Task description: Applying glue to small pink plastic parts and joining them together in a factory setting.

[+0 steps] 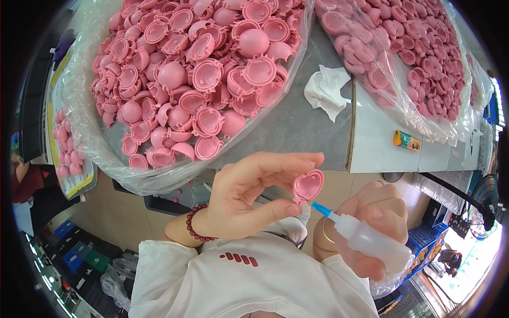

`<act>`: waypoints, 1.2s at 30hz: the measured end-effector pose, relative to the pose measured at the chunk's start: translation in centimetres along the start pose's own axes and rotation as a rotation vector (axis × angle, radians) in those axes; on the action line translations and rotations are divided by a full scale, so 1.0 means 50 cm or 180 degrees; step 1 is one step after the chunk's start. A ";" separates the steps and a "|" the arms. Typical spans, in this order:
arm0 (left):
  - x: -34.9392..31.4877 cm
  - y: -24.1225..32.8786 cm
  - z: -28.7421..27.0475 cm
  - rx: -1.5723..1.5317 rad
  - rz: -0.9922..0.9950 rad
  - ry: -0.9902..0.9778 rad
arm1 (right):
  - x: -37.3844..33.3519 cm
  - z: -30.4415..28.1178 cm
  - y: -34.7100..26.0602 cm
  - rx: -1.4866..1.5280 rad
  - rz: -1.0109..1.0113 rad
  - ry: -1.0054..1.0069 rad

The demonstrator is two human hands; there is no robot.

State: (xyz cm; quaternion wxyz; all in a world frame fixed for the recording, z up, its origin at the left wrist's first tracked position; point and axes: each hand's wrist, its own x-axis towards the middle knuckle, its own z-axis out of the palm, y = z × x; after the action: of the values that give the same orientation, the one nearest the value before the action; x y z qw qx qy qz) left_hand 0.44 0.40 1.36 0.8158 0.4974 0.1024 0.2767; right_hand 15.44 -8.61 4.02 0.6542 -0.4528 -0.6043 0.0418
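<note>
Between the thumb and fingers of my left hand (249,193) is a small pink plastic half-shell (309,185), its hollow side showing. My right hand (379,214) is wrapped round a translucent white squeeze bottle (371,241). The bottle's blue needle tip (321,209) points up and left, close to the lower edge of the half-shell; whether it touches I cannot tell. Beyond my left hand, a clear plastic bag (154,183) lies spread on the table under a large heap of pink half-shells (208,74).
On the grey table (297,127) lies a crumpled white tissue (327,93). A second bag (392,100) of pink pieces (429,58) is at the far right, with a yellow and green lighter (406,140) near it. A tray (79,177) of pink pieces stands at the left.
</note>
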 end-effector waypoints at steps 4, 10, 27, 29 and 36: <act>-0.003 -0.003 0.002 -0.0124 0.0063 0.0042 | 0.000 0.005 -0.002 -0.0118 -0.0042 -0.0043; -0.003 0.001 0.004 -0.0081 0.0059 0.0043 | 0.003 0.003 -0.007 -0.0102 -0.0089 0.0055; -0.007 0.010 0.001 0.0272 0.0211 0.0067 | -0.001 0.011 0.000 -0.0240 -0.0116 0.0265; -0.004 0.021 0.001 0.1063 0.0324 0.0062 | -0.002 0.012 -0.001 -0.0242 -0.0109 0.0306; -0.005 0.018 0.002 0.1850 0.0908 0.0141 | -0.003 0.001 0.004 0.0020 -0.0145 0.0145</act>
State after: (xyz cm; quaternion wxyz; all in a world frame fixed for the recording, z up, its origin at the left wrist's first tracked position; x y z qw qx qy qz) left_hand -0.04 0.49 2.15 0.5902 0.7127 0.1241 0.3581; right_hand 15.44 -8.53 3.79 0.6701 -0.4377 -0.5992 0.0185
